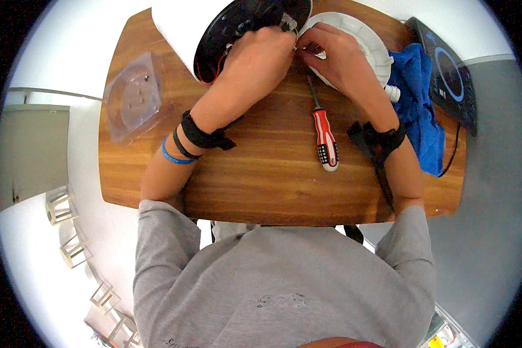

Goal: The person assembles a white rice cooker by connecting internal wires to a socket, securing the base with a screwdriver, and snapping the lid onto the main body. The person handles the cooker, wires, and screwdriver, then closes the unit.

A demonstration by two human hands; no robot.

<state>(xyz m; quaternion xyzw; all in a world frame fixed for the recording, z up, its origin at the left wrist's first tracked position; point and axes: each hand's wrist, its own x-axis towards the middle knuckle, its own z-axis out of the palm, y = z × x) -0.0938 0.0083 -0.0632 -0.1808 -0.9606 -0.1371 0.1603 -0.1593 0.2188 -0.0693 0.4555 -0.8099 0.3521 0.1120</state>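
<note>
- Two bare hands work close together at the far side of the wooden table point(243, 185), and I see them over a white housing point(182, 26) with a dark, recessed black end face point(211, 49).
- That housing lies to the left of the right hand point(330, 52); the left hand point(261, 52) is nearer, reaching across the lower rim of the black end.
- From my view the black end slants, its long axis running from lower left to upper right, and it faces the person.
- I cannot tell whether the left fingers are clamped on anything; the back of the hand hides them.
- On the right, I make out thumb and forefinger bent close to each other beside the left fingertips; whether something sits between them, I cannot tell.
- Near the housing's lower left rim I see a red wire point(221, 68).
- Just below the right hand, a red-and-white screwdriver point(325, 136) lies with its shaft toward both hands.
- Behind the right hand is a white round cover point(380, 49), with a blue cloth point(420, 110) farther right.
</note>
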